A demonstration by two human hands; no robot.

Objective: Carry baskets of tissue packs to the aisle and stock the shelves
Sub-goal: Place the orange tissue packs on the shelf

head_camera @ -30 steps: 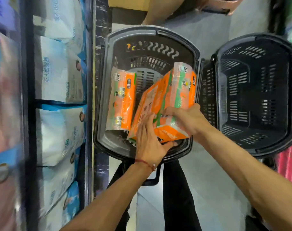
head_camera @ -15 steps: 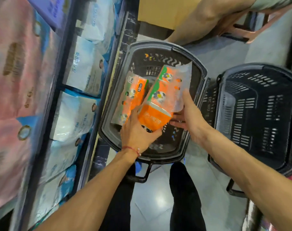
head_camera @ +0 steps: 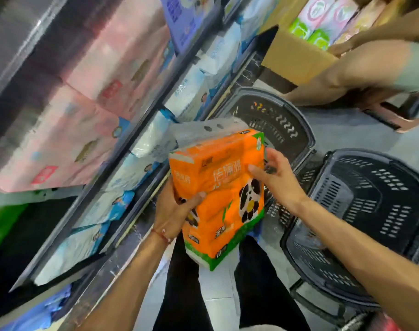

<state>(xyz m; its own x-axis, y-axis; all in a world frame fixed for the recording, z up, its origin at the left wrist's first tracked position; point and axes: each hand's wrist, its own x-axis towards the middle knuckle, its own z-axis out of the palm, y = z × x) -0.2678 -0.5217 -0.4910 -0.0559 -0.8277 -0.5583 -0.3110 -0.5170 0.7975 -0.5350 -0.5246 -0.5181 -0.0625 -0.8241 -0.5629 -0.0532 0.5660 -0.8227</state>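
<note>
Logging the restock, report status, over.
Left grip on pack, low. Right grip on its right edge. Pack in air beside shelf. Basket on floor, right.

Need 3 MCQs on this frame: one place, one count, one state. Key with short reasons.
1. Where is the pack?
A) on a shelf
B) in both hands
C) on the floor

2. How many black baskets stand on the floor?
A) one
B) two
C) three

3. What state is the right basket in?
A) empty
B) full of packs
C) upside down

Key:
1 B: the left hand grips the pack low, and the right hand holds its right edge.
2 B: the left basket sits behind the pack, with the right basket beside it.
3 A: only bare mesh shows inside.
</note>
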